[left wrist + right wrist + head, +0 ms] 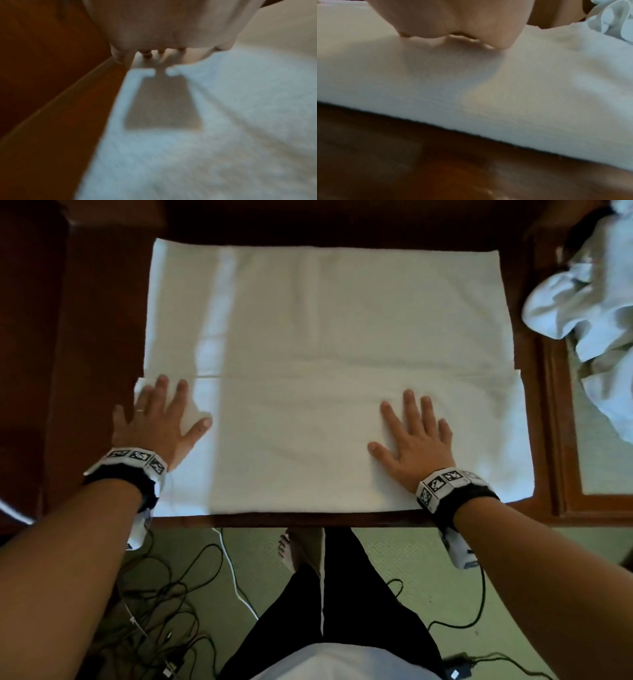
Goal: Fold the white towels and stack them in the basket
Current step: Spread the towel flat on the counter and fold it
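Hands (156,419) flat, pressing white towel (325,330)

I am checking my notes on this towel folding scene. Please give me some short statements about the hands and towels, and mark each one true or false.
1. Both hands lie flat on the towel. True: the left hand and the right hand press on its near, folded part with straight fingers.
2. The towel hangs over the front edge of the table. False: it ends at that edge.
3. A crumpled pile lies to the right. True.
4. The right hand pinches a towel corner. False: it lies open, away from the corners.
5. A basket stands beside the towel. False: no basket is in view.
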Tool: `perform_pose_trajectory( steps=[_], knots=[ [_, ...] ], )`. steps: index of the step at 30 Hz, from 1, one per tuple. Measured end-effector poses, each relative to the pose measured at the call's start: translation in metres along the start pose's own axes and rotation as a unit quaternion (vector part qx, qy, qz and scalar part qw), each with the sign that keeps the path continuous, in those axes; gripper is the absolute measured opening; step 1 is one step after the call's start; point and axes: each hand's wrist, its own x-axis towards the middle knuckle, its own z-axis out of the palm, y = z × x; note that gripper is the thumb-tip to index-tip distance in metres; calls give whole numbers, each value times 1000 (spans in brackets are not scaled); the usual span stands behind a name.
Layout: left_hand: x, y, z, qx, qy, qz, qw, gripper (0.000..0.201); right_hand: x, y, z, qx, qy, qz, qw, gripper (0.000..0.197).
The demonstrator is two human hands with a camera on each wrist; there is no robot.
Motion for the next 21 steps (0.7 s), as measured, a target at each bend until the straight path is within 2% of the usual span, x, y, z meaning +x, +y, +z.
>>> perform_pose_trajectory(
  steps=[2, 4, 6, 10, 12, 15, 18, 21],
  knots=[
    [-6, 12, -9, 9, 54, 15, 998, 86, 1, -1, -7, 0, -24, 3, 1000, 78],
    [-16, 33, -11, -14, 71, 63, 995, 80, 2, -2, -18, -4, -46, 1, 999, 81],
    [-31, 48, -3, -49, 31, 90, 994, 77, 0, -3, -25, -7, -67, 4, 998, 83],
    [-57, 52, 7, -72, -10, 63, 995, 76, -17, -11, -20, 21, -86, 30, 996, 83],
    [-61, 52, -3, -70, -25, 65, 995, 72, -28, -16, -17, 31, -76, 41, 996, 78],
    [-52, 53, -33, -76, -36, 66, 994, 58, -31, -18, -29, 69, -28, 50, 996, 60],
    [-30, 55, -67, -119, -53, 61, 990, 50, -11, -13, -58, 112, 20, 63, 992, 43],
    [-6, 60, -92, -143, -53, 63, 986, 45, 19, -8, -84, 122, 28, 71, 990, 36]
  ],
)
